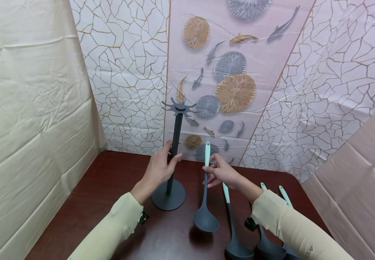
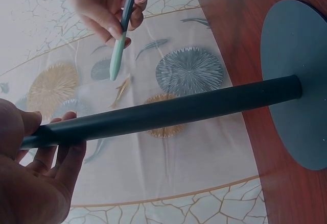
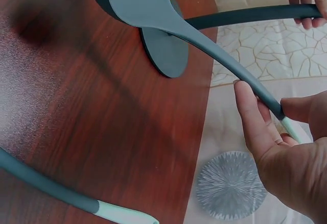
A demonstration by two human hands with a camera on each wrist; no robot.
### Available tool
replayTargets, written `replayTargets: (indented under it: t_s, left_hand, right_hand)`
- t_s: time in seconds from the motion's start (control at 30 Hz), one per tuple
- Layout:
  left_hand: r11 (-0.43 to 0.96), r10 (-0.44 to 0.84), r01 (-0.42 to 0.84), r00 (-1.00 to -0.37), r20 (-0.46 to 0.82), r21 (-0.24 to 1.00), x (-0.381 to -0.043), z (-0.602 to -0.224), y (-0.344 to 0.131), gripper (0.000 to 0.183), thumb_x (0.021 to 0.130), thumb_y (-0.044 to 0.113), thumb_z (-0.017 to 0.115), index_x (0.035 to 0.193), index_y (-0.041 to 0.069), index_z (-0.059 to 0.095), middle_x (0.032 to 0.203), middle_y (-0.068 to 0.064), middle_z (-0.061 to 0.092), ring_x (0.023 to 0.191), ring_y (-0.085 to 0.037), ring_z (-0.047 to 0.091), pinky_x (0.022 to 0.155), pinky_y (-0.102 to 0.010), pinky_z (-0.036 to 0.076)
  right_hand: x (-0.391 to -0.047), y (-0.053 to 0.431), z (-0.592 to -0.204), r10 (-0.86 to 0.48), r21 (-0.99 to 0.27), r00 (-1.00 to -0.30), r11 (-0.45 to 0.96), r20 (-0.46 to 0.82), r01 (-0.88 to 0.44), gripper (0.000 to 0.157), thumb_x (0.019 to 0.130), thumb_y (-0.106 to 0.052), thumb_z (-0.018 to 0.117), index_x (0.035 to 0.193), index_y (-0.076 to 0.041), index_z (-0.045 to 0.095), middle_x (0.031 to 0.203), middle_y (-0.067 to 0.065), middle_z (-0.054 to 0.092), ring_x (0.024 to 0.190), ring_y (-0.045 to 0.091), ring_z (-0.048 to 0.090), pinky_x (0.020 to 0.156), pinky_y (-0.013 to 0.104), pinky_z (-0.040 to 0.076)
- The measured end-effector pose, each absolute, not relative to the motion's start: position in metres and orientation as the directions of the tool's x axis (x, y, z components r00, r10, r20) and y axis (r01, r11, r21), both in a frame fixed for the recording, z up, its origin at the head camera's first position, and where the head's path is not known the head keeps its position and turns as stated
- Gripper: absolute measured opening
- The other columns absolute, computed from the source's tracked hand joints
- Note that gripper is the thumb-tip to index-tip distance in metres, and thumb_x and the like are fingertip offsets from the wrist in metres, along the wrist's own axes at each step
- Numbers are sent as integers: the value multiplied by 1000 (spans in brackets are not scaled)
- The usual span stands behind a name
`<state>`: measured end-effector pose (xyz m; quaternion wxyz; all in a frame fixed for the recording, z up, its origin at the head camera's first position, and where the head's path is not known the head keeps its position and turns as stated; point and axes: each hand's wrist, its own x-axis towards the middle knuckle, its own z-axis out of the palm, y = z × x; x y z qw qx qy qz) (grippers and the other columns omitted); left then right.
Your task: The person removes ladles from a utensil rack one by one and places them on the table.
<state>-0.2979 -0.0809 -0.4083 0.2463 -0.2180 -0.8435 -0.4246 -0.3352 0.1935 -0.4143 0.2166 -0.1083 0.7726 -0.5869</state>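
My left hand (image 1: 157,167) grips the dark pole (image 1: 176,135) of a utensil stand, thumb on one side and fingers on the other. The stand has a hooked top ring (image 1: 179,107) and a round base (image 1: 168,198) on the table. To its right, my right hand (image 1: 224,171) pinches a dark ladle (image 1: 206,219) where the shaft meets its mint handle (image 1: 207,153). The ladle hangs bowl down above the table, its shadow beneath. In the right wrist view, thumb and fingers press on the ladle's shaft (image 3: 219,54) from opposite sides.
On the right of the brown table (image 1: 116,202) lie several more mint-handled utensils, among them one with a dark bowl (image 1: 238,250) and another (image 1: 270,248) partly under my right forearm. Patterned cloth (image 1: 129,79) hangs behind the table, and plain cloth (image 1: 34,119) at the left.
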Motion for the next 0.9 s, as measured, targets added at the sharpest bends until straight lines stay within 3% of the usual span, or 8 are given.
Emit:
replayTargets:
  t_s: [0.23, 0.57, 0.7, 0.9]
  left_hand:
    - [542, 158, 587, -774, 613, 601, -298, -408, -80, 38, 107, 25, 67, 142, 16, 56, 94, 1, 71, 82, -16, 71, 69, -41, 53]
    - [538, 154, 584, -777, 611, 608, -297, -408, -80, 37, 107, 24, 67, 142, 16, 56, 93, 1, 70, 83, -16, 71, 70, -42, 53]
    - [539, 150, 579, -780, 608, 611, -297, -408, -80, 38, 106, 24, 68, 142, 17, 57, 93, 2, 70, 83, -16, 71, 70, -42, 53]
    - [539, 149, 571, -789, 597, 620, -297, -408, -79, 37, 107, 24, 67, 141, 16, 57, 94, 2, 71, 83, -16, 72, 71, -42, 54]
  right_hand:
    - [-333, 194, -421, -423, -955, -880, 279, -216, 101, 33, 111, -10, 55, 129, 0, 30, 106, 19, 62, 87, 44, 76, 70, 48, 64]
    - [-329, 198, -430, -467, -952, -853, 291, -232, 100, 24, 112, -7, 52, 125, 5, 36, 102, 34, 70, 86, 43, 76, 72, 49, 64]
    - [-328, 200, -435, -467, -950, -849, 290, -247, 116, 22, 112, -7, 52, 123, 6, 38, 102, 34, 70, 90, 47, 75, 72, 48, 64]
    - [-325, 201, -442, -464, -939, -837, 307, -289, 154, 21, 111, -7, 52, 121, 6, 38, 99, 33, 70, 86, 42, 77, 73, 48, 64]
